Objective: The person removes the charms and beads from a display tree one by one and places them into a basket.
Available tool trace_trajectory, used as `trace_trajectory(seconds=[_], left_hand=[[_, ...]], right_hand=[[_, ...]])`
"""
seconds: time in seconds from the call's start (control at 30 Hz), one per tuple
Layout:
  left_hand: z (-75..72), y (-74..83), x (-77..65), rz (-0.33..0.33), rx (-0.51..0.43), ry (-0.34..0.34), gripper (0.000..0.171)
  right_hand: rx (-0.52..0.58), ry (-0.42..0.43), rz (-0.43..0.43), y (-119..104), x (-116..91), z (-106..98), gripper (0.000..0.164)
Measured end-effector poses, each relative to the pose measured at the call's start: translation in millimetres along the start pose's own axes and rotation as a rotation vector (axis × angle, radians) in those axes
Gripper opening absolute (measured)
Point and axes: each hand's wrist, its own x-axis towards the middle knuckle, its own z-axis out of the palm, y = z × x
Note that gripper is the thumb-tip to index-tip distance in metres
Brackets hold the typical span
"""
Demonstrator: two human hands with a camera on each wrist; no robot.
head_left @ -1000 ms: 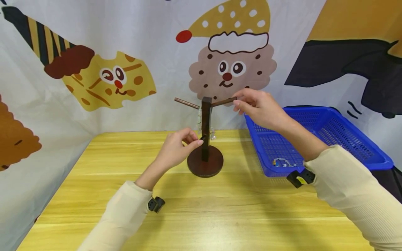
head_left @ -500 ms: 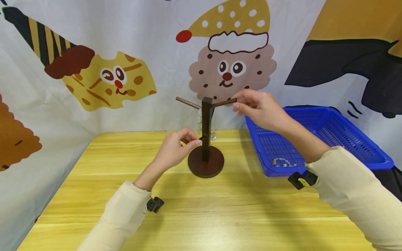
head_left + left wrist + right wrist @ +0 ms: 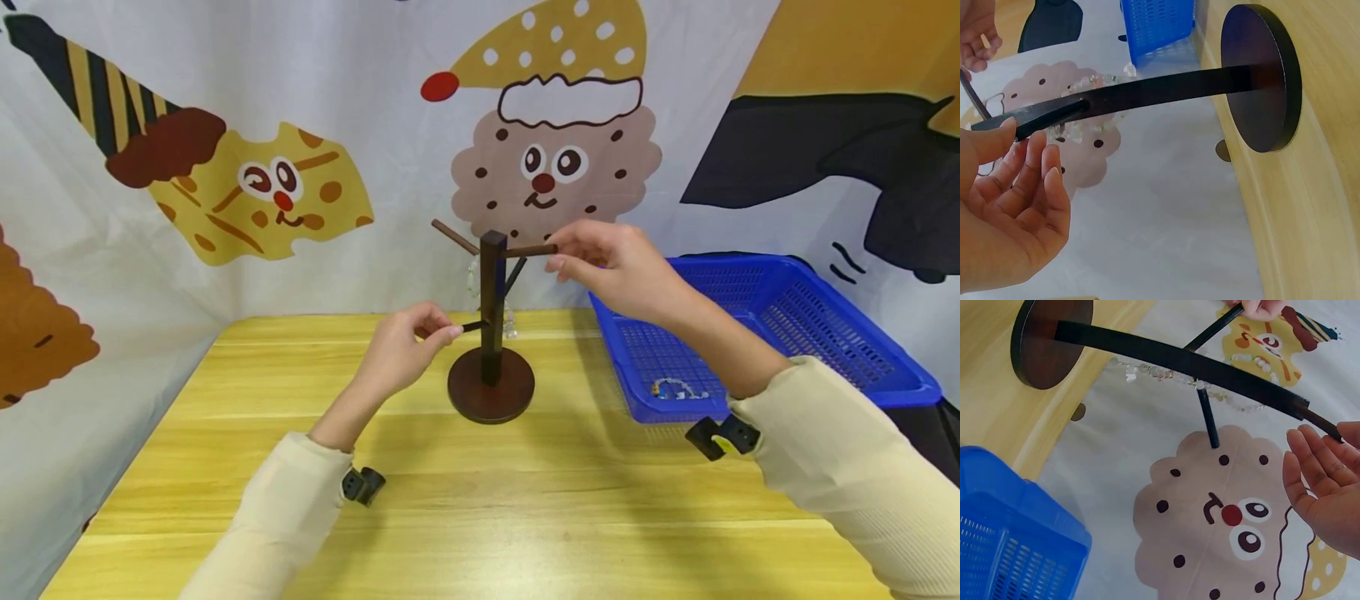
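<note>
A dark wooden bracelet stand rises from a round base on the table, with pegs sticking out at two heights. My left hand pinches the tip of the lower peg between thumb and forefinger. At the upper right, my right hand pinches the end of an upper peg. Another lower peg points away at the back. Strings of clear and pale beads hang behind the post, partly hidden by it in the head view.
A blue plastic basket stands at the right of the table. In it lies a beaded bracelet with a few coloured beads. Behind the table hangs a white cloth printed with cartoon food.
The stand's pegs have swung round, the far upper left peg shifting right and a lower back peg coming into sight. My left hand has moved slightly left, my right hand slightly left and down.
</note>
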Motion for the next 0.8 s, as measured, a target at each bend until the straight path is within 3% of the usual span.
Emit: trace_trajectory(seconds=[0.8], left_hand=[[-7.9,-13.7,24.5,-0.079,-0.028,0.007,0.015]], right_hand=[[0.055,-0.037,-0.093,-21,-4,19,0.016]])
